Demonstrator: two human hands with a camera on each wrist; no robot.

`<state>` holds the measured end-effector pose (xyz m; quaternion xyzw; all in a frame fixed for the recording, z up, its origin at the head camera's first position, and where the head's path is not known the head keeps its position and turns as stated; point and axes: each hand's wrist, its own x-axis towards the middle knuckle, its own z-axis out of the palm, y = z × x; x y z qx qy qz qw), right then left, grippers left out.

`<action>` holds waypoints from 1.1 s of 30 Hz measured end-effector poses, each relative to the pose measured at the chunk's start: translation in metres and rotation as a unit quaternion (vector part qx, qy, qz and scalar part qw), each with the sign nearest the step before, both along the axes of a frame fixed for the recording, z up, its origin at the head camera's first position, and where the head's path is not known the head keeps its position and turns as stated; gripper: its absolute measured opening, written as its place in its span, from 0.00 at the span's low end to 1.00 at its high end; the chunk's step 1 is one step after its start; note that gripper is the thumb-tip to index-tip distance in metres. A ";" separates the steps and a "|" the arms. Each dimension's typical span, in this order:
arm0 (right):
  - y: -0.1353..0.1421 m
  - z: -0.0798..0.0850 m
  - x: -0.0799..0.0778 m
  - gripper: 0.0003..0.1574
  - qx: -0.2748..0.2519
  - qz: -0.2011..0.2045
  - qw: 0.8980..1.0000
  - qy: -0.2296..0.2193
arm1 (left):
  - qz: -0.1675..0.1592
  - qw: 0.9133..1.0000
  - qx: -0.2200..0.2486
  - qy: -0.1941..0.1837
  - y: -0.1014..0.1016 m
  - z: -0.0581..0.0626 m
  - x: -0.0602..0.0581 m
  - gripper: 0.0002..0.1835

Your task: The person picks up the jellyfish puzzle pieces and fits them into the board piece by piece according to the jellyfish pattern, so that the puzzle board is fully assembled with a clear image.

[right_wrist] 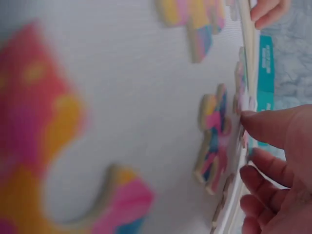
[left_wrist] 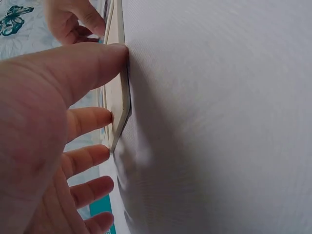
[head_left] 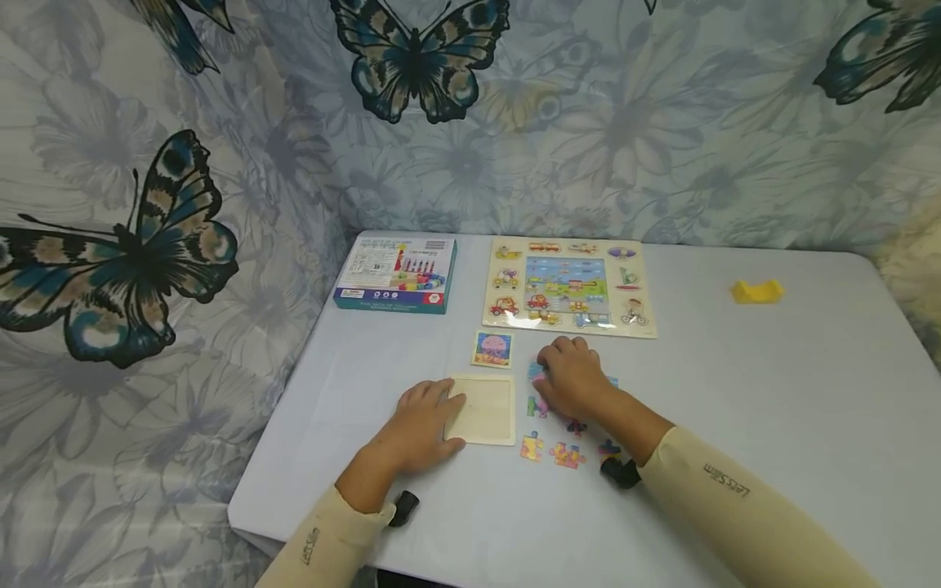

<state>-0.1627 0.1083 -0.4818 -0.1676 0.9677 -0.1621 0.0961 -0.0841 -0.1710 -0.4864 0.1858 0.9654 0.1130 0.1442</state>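
In the head view, the left hand rests at the left side of a shallow wooden puzzle tray, fingers spread. The left wrist view has its thumb against the tray's edge and two fingertips at the rim. To the right of the tray, the right hand reaches down over loose jigsaw pieces. Its thumb and index finger are at either side of a blue jigsaw piece, partly hidden under them. Several pieces lie around it, including a pink-and-green one and a yellow-orange one.
Behind the tray lies a small picture card with a pink figure. Farther back are a vehicle puzzle board and a boxed toy set. A yellow block sits at the right on the white table.
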 end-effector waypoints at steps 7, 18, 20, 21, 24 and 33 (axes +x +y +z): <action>-0.004 0.013 -0.009 0.17 -0.063 -0.004 0.997 -0.033 | -0.004 1.000 0.006 0.012 -0.002 0.000 -0.004 0.38; -0.062 0.014 -0.009 0.03 -0.161 0.026 0.979 -0.122 | -0.002 1.000 0.024 0.013 -0.006 -0.003 -0.006 0.39; -0.075 0.007 -0.008 0.04 -0.145 0.040 0.982 -0.113 | -0.006 1.000 0.027 0.013 -0.006 -0.002 -0.006 0.40; -0.080 0.005 -0.008 0.04 -0.138 0.045 0.984 -0.106 | -0.009 1.000 0.026 0.013 -0.006 -0.002 -0.006 0.41; -0.091 0.001 -0.006 0.05 -0.117 0.059 0.988 -0.079 | -0.021 0.999 0.022 0.018 -0.006 -0.002 -0.006 0.42; -0.105 -0.001 -0.008 0.11 -0.092 0.055 0.992 -0.072 | -0.022 1.000 0.002 0.019 -0.010 0.001 -0.004 0.43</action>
